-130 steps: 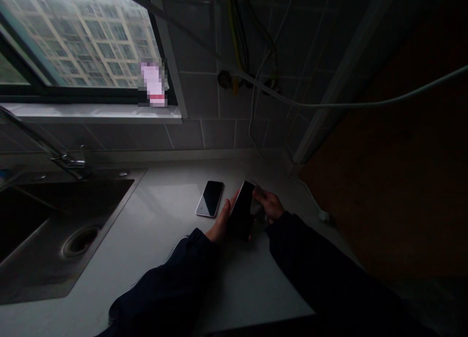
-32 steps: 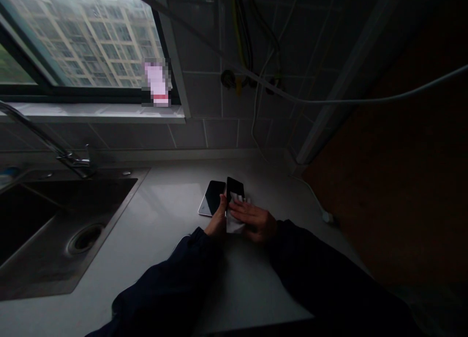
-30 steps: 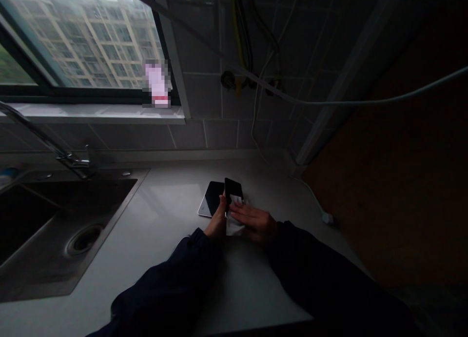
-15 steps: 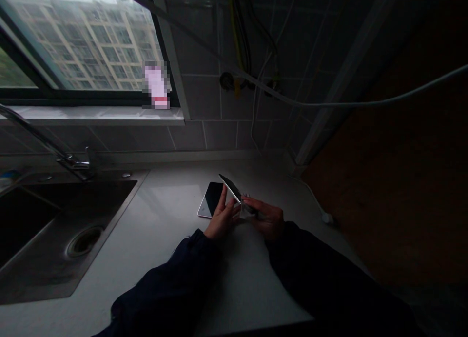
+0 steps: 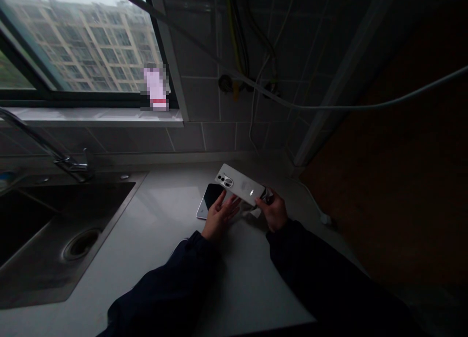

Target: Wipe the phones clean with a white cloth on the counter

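Observation:
A white smartphone (image 5: 239, 185) is held above the counter with its back and round camera bump facing up. My right hand (image 5: 275, 211) grips its right end, thumb on the back. Something pale and crumpled, like a tissue or cloth (image 5: 253, 211), hangs by those fingers; its exact kind is unclear. My left hand (image 5: 218, 216) is open just below the phone's lower edge, fingers spread; whether the fingertips touch it I cannot tell. Behind that hand, a second device with a dark screen and light rim (image 5: 209, 200) lies flat, partly covered by the hand and phone.
A steel sink (image 5: 109, 239) with a faucet (image 5: 75, 165) is at the left of the white counter (image 5: 161, 264). A white cable (image 5: 329, 107) crosses in front of the tiled wall. A white plug (image 5: 326, 220) lies at the counter's right.
The phone has turned from nearly edge-on to showing its white back. My left hand has come off its edge and opened, while my right hand keeps hold of its right end.

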Action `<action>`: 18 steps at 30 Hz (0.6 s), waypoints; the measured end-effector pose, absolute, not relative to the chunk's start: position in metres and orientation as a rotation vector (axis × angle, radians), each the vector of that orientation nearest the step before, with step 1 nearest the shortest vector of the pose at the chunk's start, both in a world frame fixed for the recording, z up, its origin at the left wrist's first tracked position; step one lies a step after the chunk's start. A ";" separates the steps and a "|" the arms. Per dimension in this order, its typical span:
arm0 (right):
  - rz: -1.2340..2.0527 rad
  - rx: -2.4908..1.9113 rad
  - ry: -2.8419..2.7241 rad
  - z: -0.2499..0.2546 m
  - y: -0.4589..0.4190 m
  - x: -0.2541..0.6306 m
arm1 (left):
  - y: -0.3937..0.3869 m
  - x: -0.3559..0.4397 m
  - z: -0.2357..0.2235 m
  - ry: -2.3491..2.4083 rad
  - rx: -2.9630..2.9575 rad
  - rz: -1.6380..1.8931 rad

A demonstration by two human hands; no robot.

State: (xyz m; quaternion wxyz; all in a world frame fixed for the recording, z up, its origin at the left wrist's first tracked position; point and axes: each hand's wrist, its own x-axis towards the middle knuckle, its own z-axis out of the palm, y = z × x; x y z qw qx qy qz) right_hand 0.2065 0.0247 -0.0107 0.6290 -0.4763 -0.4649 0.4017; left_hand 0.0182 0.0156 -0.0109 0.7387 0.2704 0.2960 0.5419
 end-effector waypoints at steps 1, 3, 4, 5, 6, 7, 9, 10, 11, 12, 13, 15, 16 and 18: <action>1.005 -1.063 -1.004 -0.013 0.027 0.206 | 0.017 0.017 -0.012 0.664 0.593 1.198; 1.139 -1.024 -0.949 -0.016 0.029 0.205 | 0.020 0.016 -0.014 0.700 0.589 1.220; 1.198 -1.013 -0.945 -0.017 0.029 0.204 | 0.022 0.015 -0.015 0.708 0.594 1.228; 1.263 -1.003 -0.933 -0.018 0.028 0.203 | 0.022 0.015 -0.016 0.711 0.603 1.236; 1.333 -0.995 -0.921 -0.018 0.027 0.203 | 0.023 0.015 -0.017 0.708 0.617 1.244; 1.401 -0.990 -0.909 -0.017 0.026 0.202 | 0.023 0.015 -0.018 0.709 0.637 1.249; 1.527 -0.981 -0.884 -0.015 0.022 0.202 | 0.021 0.015 -0.019 0.729 0.706 1.205; 1.581 -0.975 -0.870 -0.014 0.021 0.202 | 0.019 0.016 -0.019 0.746 0.746 1.164; 1.626 -0.966 -0.855 -0.013 0.020 0.201 | 0.017 0.016 -0.019 0.758 0.784 1.123; 1.661 -0.958 -0.840 -0.012 0.019 0.201 | 0.016 0.016 -0.019 0.758 0.815 1.090; 1.690 -0.949 -0.825 -0.011 0.018 0.201 | 0.014 0.017 -0.018 0.744 0.839 1.073; 1.747 -0.933 -0.790 -0.010 0.018 0.201 | 0.012 0.017 -0.017 0.685 0.868 1.098; 1.776 -0.927 -0.774 -0.010 0.018 0.202 | 0.012 0.017 -0.016 0.649 0.888 1.110; 1.833 -0.919 -0.749 -0.010 0.019 0.204 | 0.013 0.017 -0.016 0.602 0.949 1.118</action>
